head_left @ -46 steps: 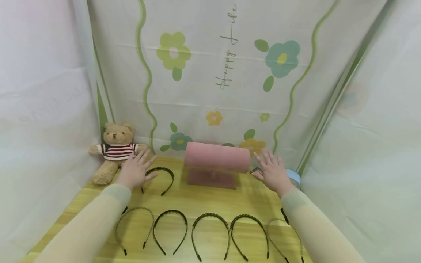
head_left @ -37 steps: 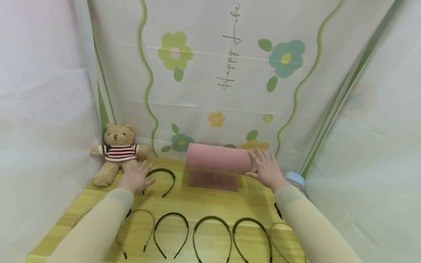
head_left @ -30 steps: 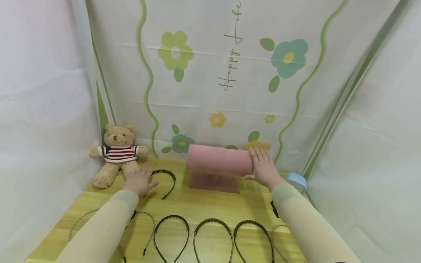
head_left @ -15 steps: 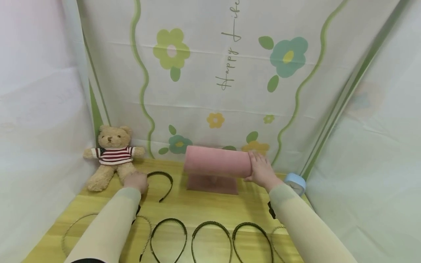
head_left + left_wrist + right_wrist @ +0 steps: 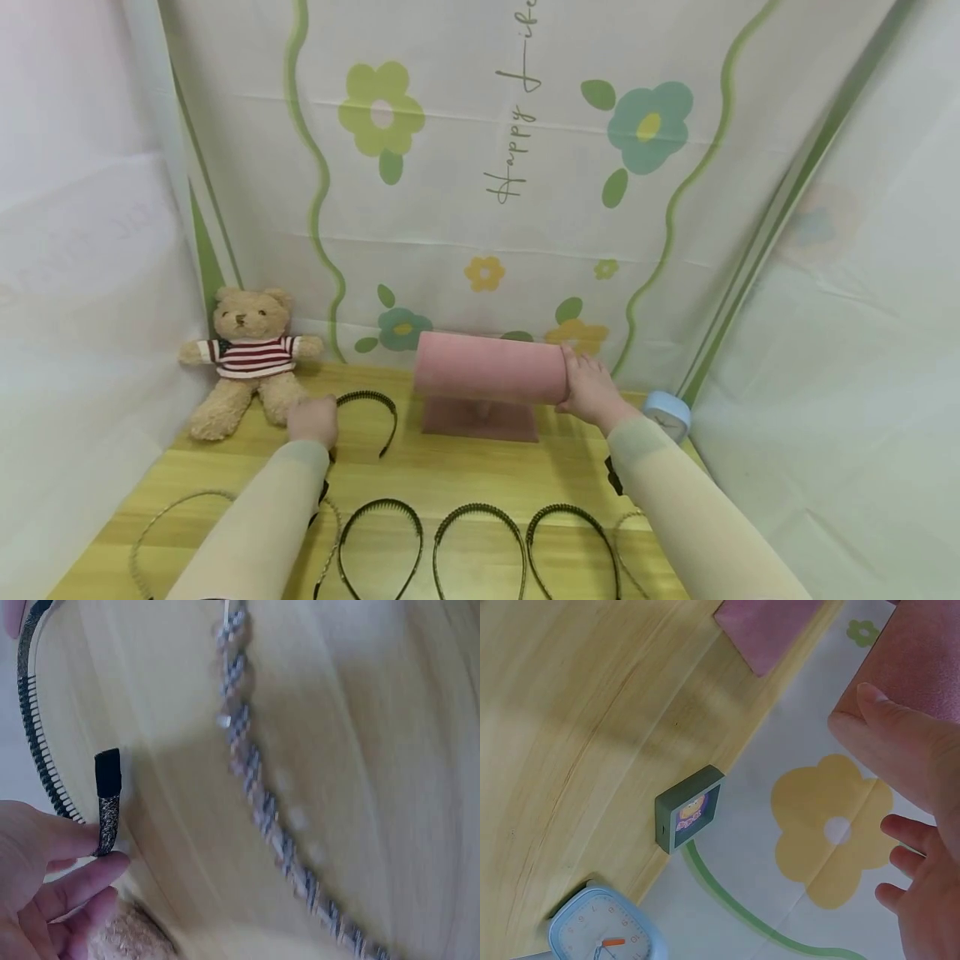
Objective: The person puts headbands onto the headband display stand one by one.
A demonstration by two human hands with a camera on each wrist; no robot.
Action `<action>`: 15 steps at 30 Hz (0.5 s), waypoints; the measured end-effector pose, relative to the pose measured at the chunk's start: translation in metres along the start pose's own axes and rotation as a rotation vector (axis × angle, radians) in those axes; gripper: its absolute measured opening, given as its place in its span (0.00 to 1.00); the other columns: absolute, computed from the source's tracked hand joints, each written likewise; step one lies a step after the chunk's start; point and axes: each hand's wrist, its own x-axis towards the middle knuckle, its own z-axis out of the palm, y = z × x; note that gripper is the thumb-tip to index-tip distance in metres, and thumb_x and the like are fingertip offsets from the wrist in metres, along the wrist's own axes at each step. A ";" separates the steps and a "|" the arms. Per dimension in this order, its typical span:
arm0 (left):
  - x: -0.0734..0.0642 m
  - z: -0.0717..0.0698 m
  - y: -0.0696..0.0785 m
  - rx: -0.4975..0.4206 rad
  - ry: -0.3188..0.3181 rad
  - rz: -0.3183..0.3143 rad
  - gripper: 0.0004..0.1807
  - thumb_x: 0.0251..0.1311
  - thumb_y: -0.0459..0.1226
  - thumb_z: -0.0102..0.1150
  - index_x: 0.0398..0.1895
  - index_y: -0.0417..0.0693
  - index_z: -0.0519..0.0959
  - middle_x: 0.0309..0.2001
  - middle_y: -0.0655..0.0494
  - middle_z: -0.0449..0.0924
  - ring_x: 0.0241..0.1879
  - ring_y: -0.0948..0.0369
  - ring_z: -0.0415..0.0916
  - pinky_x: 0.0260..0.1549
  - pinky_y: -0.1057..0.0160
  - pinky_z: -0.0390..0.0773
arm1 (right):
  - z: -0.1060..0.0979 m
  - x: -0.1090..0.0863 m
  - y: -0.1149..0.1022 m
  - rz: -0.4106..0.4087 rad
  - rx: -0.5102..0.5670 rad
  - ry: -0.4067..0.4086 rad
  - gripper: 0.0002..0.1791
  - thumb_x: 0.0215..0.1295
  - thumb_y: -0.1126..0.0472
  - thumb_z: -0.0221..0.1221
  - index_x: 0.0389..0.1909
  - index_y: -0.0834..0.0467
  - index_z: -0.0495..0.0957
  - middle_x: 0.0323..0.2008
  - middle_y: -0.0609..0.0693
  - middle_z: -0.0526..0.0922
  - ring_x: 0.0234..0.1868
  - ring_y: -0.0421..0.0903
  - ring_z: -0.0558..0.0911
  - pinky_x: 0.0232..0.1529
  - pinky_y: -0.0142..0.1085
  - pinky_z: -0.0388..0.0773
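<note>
Nearby, a teddy bear (image 5: 255, 357) and blue clock (image 5: 667, 414) flank the hands (image 5: 312, 422) (image 5: 592, 390).

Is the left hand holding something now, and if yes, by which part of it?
The left hand pinches a dark toothed headband near one end, just beside its black tip.

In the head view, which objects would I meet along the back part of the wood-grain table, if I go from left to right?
A light brown plush teddy bear, a black arched toothed headband, a pink fabric-covered cylinder, a light blue rounded-square clock.
</note>
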 end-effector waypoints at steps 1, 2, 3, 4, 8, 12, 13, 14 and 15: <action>-0.001 -0.001 0.001 -0.023 -0.011 -0.018 0.19 0.65 0.26 0.54 0.59 0.31 0.73 0.35 0.39 0.82 0.32 0.42 0.78 0.38 0.37 0.75 | 0.000 0.000 0.000 0.002 0.004 -0.002 0.70 0.44 0.51 0.80 0.77 0.64 0.40 0.65 0.71 0.66 0.69 0.69 0.60 0.68 0.62 0.51; -0.003 -0.001 0.003 -0.049 -0.027 -0.039 0.20 0.66 0.26 0.53 0.61 0.30 0.72 0.34 0.38 0.82 0.31 0.43 0.79 0.36 0.37 0.76 | 0.001 0.000 0.000 0.004 0.007 -0.003 0.70 0.44 0.51 0.80 0.77 0.63 0.40 0.65 0.71 0.66 0.69 0.69 0.60 0.68 0.62 0.51; -0.004 -0.003 0.004 -0.080 -0.040 -0.060 0.20 0.66 0.26 0.52 0.61 0.28 0.71 0.34 0.38 0.81 0.30 0.43 0.79 0.33 0.38 0.77 | 0.001 0.000 -0.001 0.005 0.010 -0.005 0.70 0.44 0.51 0.80 0.77 0.63 0.39 0.65 0.71 0.66 0.68 0.68 0.60 0.68 0.62 0.52; -0.005 -0.004 0.006 -0.115 -0.056 -0.085 0.21 0.67 0.27 0.51 0.61 0.27 0.69 0.34 0.37 0.81 0.29 0.43 0.79 0.30 0.38 0.78 | 0.001 -0.001 -0.001 0.004 0.012 -0.008 0.70 0.44 0.51 0.79 0.77 0.63 0.39 0.65 0.71 0.66 0.68 0.68 0.60 0.68 0.62 0.52; -0.006 -0.009 0.010 -0.246 -0.103 -0.167 0.15 0.67 0.29 0.48 0.51 0.27 0.73 0.33 0.39 0.79 0.30 0.45 0.78 0.27 0.43 0.79 | -0.002 -0.003 -0.001 -0.003 0.026 0.000 0.70 0.43 0.53 0.80 0.77 0.64 0.40 0.62 0.70 0.70 0.63 0.68 0.67 0.65 0.60 0.59; 0.000 -0.014 0.013 -0.315 -0.126 -0.187 0.10 0.65 0.31 0.46 0.33 0.36 0.78 0.32 0.43 0.80 0.29 0.50 0.76 0.25 0.49 0.78 | -0.006 -0.003 -0.003 -0.008 0.052 0.023 0.70 0.42 0.55 0.81 0.77 0.65 0.41 0.59 0.70 0.72 0.58 0.69 0.71 0.62 0.58 0.65; 0.001 -0.015 0.013 -0.325 -0.130 -0.185 0.11 0.65 0.31 0.45 0.30 0.38 0.78 0.32 0.44 0.79 0.28 0.51 0.75 0.24 0.50 0.77 | -0.007 -0.003 -0.004 -0.007 0.056 0.026 0.70 0.41 0.56 0.81 0.77 0.65 0.41 0.59 0.70 0.73 0.57 0.68 0.72 0.62 0.58 0.65; 0.002 -0.016 0.014 -0.342 -0.137 -0.186 0.13 0.65 0.31 0.44 0.27 0.39 0.78 0.31 0.44 0.79 0.27 0.51 0.75 0.23 0.51 0.77 | -0.008 -0.003 -0.004 -0.009 0.055 0.026 0.70 0.41 0.56 0.81 0.77 0.65 0.40 0.59 0.70 0.73 0.57 0.69 0.72 0.62 0.58 0.65; 0.003 -0.018 0.014 -0.359 -0.143 -0.189 0.14 0.66 0.31 0.44 0.24 0.40 0.77 0.30 0.44 0.79 0.26 0.51 0.74 0.23 0.52 0.76 | -0.008 -0.003 -0.004 -0.011 0.054 0.026 0.70 0.41 0.56 0.81 0.77 0.65 0.40 0.59 0.71 0.72 0.57 0.69 0.72 0.62 0.58 0.65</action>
